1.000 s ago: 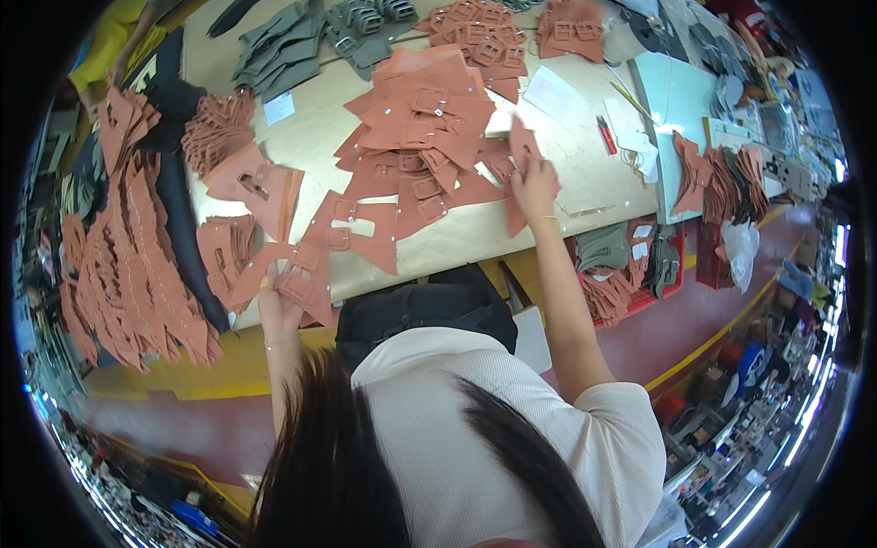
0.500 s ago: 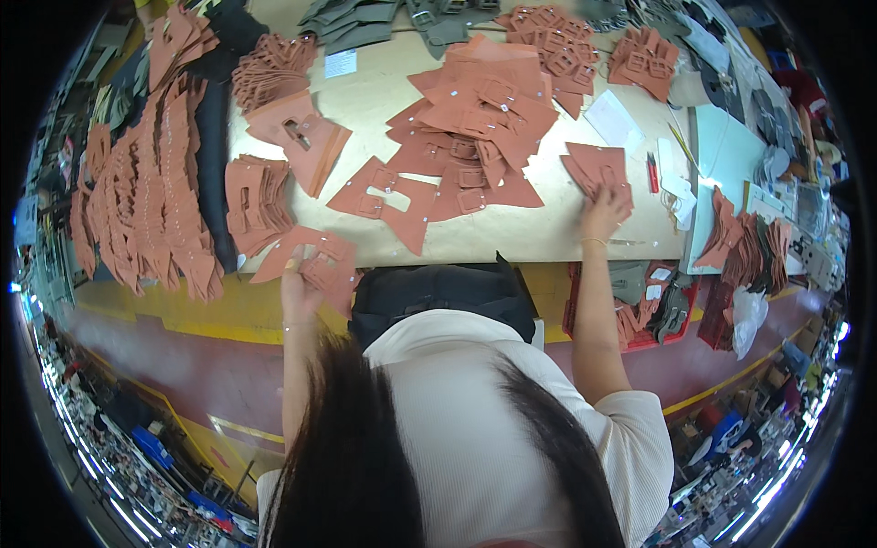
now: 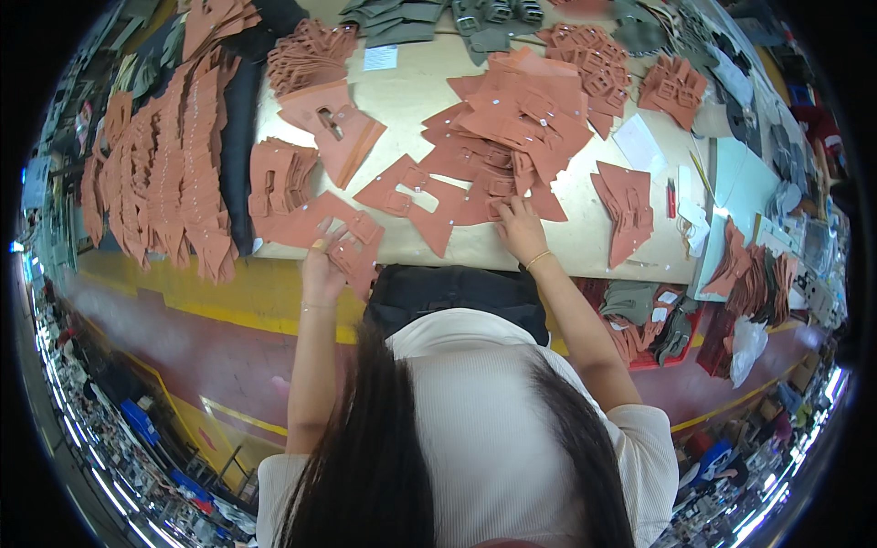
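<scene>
My left hand (image 3: pixel 323 268) grips a terracotta leather-like piece with a buckle (image 3: pixel 354 239) by its near edge, with a finger at its cut-out. The piece hangs partly over the table's front edge. My right hand (image 3: pixel 522 230) reaches to the near edge of a loose pile of similar pieces (image 3: pixel 530 114); its outstretched fingers touch a buckled piece there. Between the hands lies a single flat piece with a rectangular opening (image 3: pixel 413 203). A small stack of pieces (image 3: pixel 627 208) rests to the right of my right hand.
More terracotta stacks (image 3: pixel 283 178) and long overlapping rows (image 3: pixel 164 173) lie at the left. Grey-green pieces (image 3: pixel 393 20) sit at the back. A red pen (image 3: pixel 671 199) and white paper (image 3: pixel 639 143) lie at the right. Below the table edge stands a red crate (image 3: pixel 671 352).
My right hand has left the small stack at the right and moved left to the pile's near edge. My left hand still holds its piece. The whole view has shifted slightly.
</scene>
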A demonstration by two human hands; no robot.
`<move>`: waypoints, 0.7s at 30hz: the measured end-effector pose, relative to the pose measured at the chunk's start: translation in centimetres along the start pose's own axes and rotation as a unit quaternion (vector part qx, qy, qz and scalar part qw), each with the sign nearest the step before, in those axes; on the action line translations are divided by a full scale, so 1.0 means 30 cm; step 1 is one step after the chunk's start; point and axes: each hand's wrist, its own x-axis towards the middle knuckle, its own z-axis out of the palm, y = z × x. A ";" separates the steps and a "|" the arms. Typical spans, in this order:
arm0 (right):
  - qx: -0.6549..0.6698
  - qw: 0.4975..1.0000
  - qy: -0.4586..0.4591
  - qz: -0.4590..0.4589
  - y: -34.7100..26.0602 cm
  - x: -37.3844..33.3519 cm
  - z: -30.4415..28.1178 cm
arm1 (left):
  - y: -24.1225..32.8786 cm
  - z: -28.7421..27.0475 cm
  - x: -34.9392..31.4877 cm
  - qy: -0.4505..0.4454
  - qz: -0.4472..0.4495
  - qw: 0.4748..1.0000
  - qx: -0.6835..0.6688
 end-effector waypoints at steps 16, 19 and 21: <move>0.053 0.997 0.007 0.050 -0.018 -0.003 0.007 | 0.015 0.020 0.042 -0.092 0.020 0.993 -0.077; 0.081 0.995 0.007 0.053 -0.053 -0.006 0.009 | 0.046 -0.013 0.063 -0.044 0.028 0.994 -0.099; 0.095 0.995 0.002 0.029 -0.088 0.010 0.016 | 0.072 -0.032 0.067 -0.023 0.036 0.991 -0.124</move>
